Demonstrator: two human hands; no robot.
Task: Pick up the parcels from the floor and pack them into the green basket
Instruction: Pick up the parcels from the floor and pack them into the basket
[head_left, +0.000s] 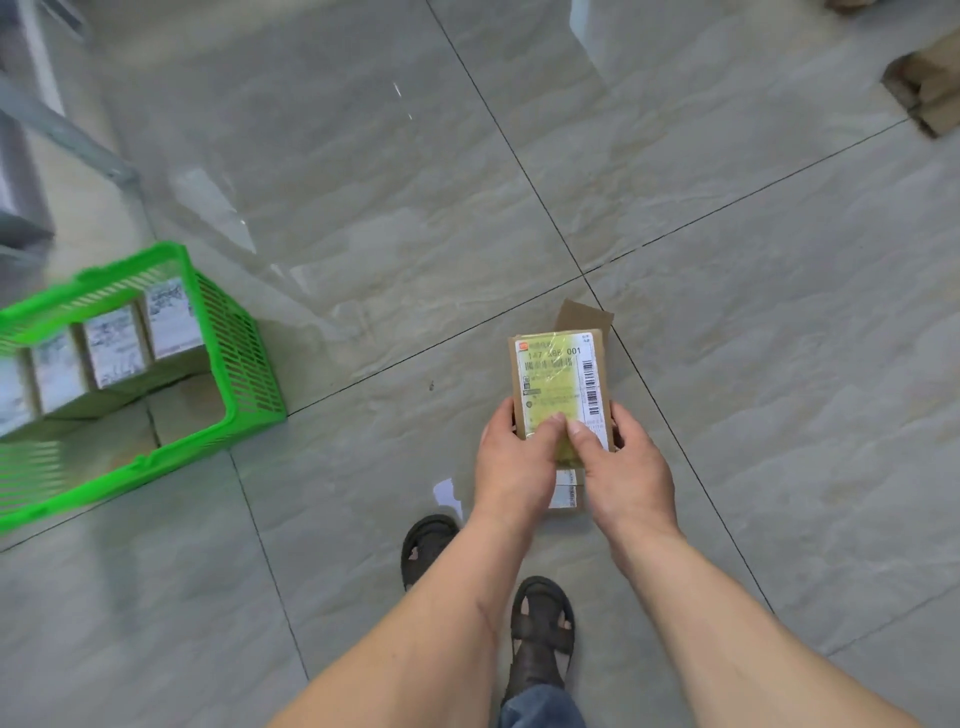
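A small brown cardboard parcel (561, 374) with a white and yellow shipping label is held in front of me above the floor. My left hand (511, 462) grips its near left edge and my right hand (626, 467) grips its near right edge, both thumbs pressed on the label. Another parcel (567, 491) shows partly beneath my hands. The green basket (239, 358) stands on the floor at the left, with several labelled parcels (111, 345) upright in a row along its far side.
Grey glossy floor tiles spread all around. Brown cardboard boxes (930, 88) lie at the far right. A grey metal frame leg (67, 140) stands at the upper left. My sandalled feet (540, 618) are below the hands.
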